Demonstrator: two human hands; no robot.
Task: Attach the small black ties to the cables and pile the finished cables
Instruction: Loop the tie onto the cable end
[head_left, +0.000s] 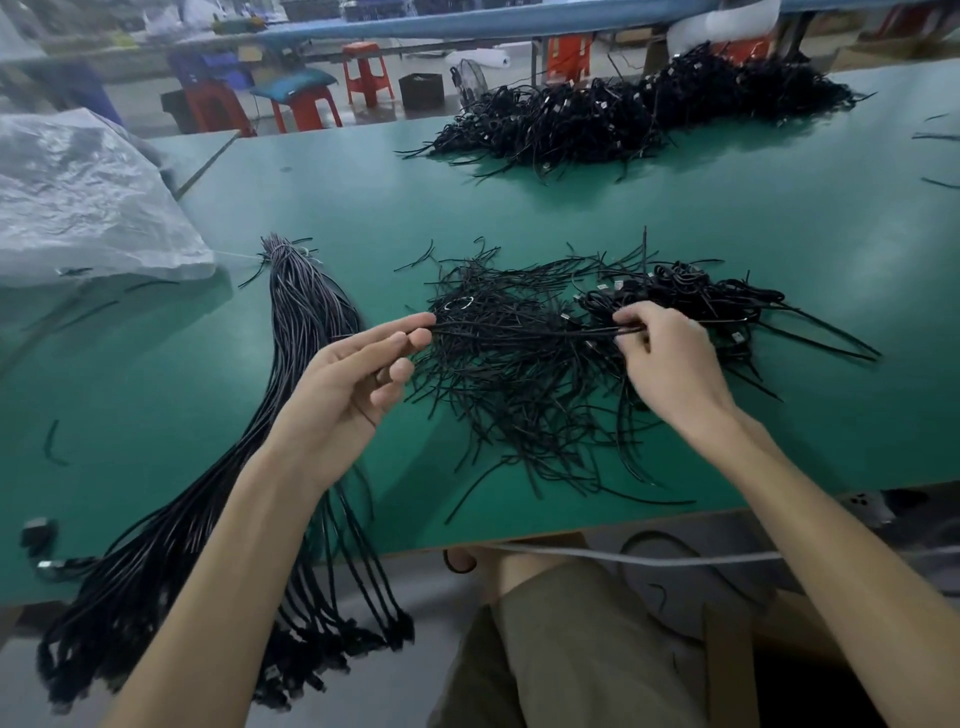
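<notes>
A loose heap of small black ties (519, 395) lies on the green table (779, 218) in front of me. Above the heap a black cable (519, 331) stretches level between my hands. My left hand (353, 384) pinches its left end between thumb and fingertips. My right hand (665, 358) grips its right end with curled fingers. Just behind my right hand lies a small pile of coiled cables (691, 296). A long bundle of straight black cables (301, 332) runs down the left side and hangs over the table's front edge.
A big heap of coiled black cables (639, 114) sits at the far right of the table. A clear plastic bag (88, 202) lies at the left. Red stools (366, 73) stand beyond the table. A white cord (675, 560) runs below the front edge.
</notes>
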